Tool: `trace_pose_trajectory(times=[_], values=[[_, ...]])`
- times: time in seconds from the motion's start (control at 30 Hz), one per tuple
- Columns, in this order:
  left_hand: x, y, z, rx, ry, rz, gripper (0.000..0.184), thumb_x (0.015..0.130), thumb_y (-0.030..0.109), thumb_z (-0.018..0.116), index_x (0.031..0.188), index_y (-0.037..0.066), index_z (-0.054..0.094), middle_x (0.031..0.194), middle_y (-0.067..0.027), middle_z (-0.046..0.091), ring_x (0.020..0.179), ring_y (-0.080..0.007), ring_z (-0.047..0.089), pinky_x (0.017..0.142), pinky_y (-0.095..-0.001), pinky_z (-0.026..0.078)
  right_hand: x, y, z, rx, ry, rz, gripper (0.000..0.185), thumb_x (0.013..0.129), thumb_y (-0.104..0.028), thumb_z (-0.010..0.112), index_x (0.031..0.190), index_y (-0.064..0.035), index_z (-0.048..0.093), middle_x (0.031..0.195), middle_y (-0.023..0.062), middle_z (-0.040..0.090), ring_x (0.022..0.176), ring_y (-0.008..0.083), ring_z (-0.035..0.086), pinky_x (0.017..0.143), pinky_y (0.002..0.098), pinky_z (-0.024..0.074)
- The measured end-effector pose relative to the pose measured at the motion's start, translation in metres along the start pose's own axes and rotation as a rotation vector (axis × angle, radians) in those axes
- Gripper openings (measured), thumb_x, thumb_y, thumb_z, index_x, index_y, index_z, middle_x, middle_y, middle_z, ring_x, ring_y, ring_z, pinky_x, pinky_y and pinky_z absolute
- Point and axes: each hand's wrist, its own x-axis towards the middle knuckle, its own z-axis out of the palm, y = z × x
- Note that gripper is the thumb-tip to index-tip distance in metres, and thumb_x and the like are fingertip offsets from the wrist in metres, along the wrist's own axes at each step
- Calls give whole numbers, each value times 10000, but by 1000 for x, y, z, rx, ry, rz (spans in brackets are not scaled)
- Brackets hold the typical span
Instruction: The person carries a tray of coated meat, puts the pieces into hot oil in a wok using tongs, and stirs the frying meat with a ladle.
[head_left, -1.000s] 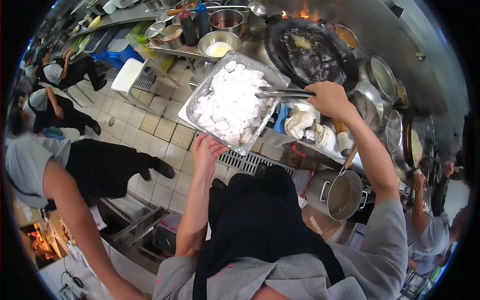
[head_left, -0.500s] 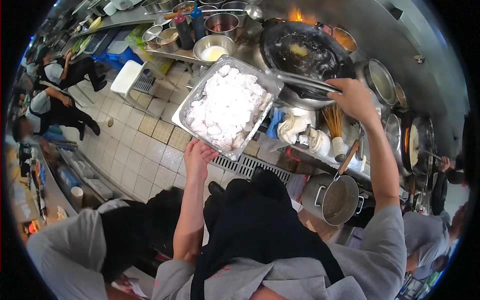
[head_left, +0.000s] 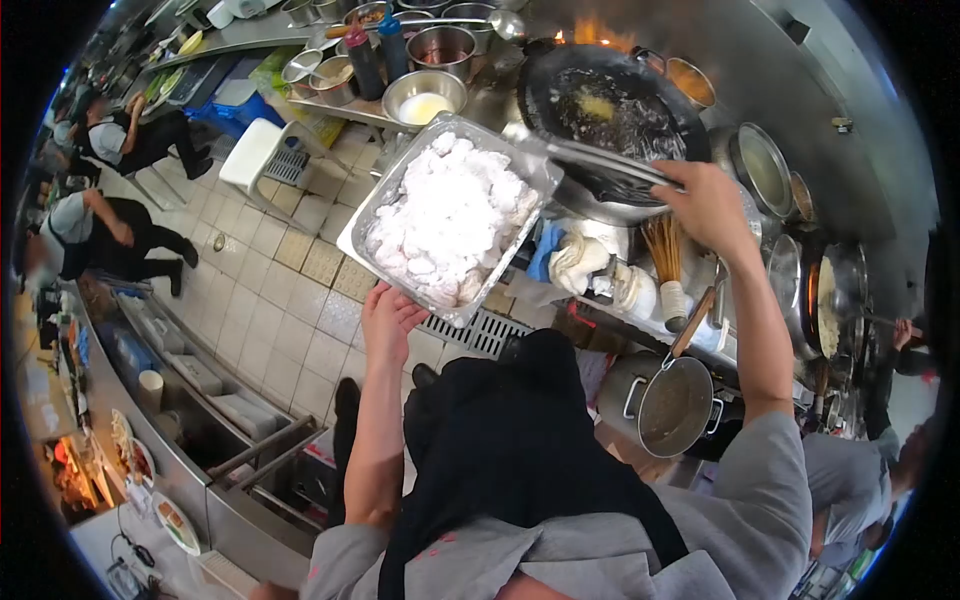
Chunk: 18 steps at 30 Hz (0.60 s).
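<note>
My left hand (head_left: 391, 322) supports a metal pan (head_left: 352, 246) by its near side, fingers under the bottom edge. White, flour-coated pieces (head_left: 450, 215) are heaped in the pan. My right hand (head_left: 706, 208) is wrapped around long metal tongs (head_left: 612, 161), which reach left over the pan's right corner; their tips are blurred. Just beyond the tongs, a black wok (head_left: 665, 115) holds dark, bubbling oil with one pale yellowish piece (head_left: 597, 106) in it.
Flames (head_left: 597, 35) rise behind the wok. A bamboo brush (head_left: 664, 250) and crumpled white cloths (head_left: 578, 263) lie on the stove's near edge. A long-handled pot (head_left: 676, 405) stands lower right. Sauce bottles (head_left: 393, 50) and a steel bowl (head_left: 425, 98) are at upper left. Other people sit at far left.
A co-worker at the lower left has moved mostly out of view, uncovering a counter with plates. My hands, the pan and the tongs have hardly moved.
</note>
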Motion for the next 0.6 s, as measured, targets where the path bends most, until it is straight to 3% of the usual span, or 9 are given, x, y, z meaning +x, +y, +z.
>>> trace_pose_trajectory(times=[0.17,0.27,0.37,0.47,0.6], values=[[-4,3,4,14,23,-5,360,913,160,533,1216,15,405,849,-134,611,726,-232,637,639,-350,566,33,69,9,-277,136,161,267,804,-208,620,1048,-132,700,922,168,686,847,338,658,774,429,514],[-3,1,0,13,16,0,335,920,153,514,1214,24,418,846,-131,612,736,-244,641,648,-364,571,69,128,52,-459,54,293,242,826,-227,596,1022,-129,699,917,181,684,868,357,656,780,450,515],[-2,1,-1,4,-3,1,318,913,143,519,1195,27,428,846,-128,613,743,-243,644,659,-367,573,76,147,77,-405,139,414,233,841,-244,579,1005,-128,696,911,208,678,894,374,651,792,461,513],[1,-1,-5,-8,-19,-2,300,908,137,524,1172,26,435,855,-131,617,751,-242,646,669,-370,575,57,102,49,-291,209,388,270,842,-257,593,1058,-120,683,954,204,675,922,362,646,806,450,507],[-1,3,-2,-6,-31,-2,312,897,142,540,1161,18,428,862,-145,620,749,-245,651,658,-373,580,21,33,10,-79,29,147,322,825,-267,620,1111,-126,668,997,160,677,921,341,645,815,437,498]])
